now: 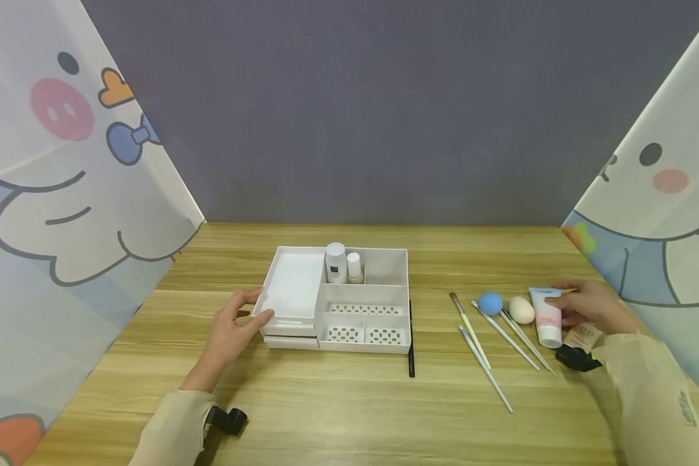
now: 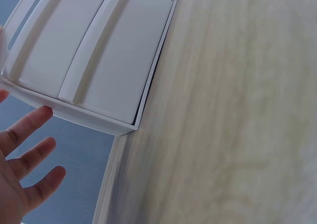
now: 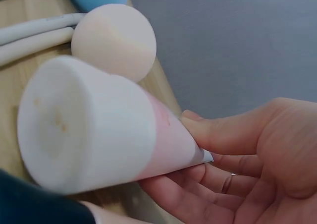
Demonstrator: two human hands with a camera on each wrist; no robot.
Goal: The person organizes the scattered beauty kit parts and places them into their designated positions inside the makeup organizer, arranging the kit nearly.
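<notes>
My right hand pinches a white-and-pink squeeze tube at its flat end, thumb on one side and fingers on the other. In the right wrist view the tube's round white cap faces the camera. At the left, my left hand touches the front left corner of a white storage organizer, its thumb at the top edge and its other fingers spread along the side. Two drawer fronts of the organizer show in the left wrist view. A white bottle and a smaller white-capped bottle stand in its back compartment.
Several thin brushes lie right of the organizer, beside a blue ball-shaped sponge and a cream egg-shaped sponge. A beige packet with a black end lies by the right wrist. One black stick lies along the organizer's right side.
</notes>
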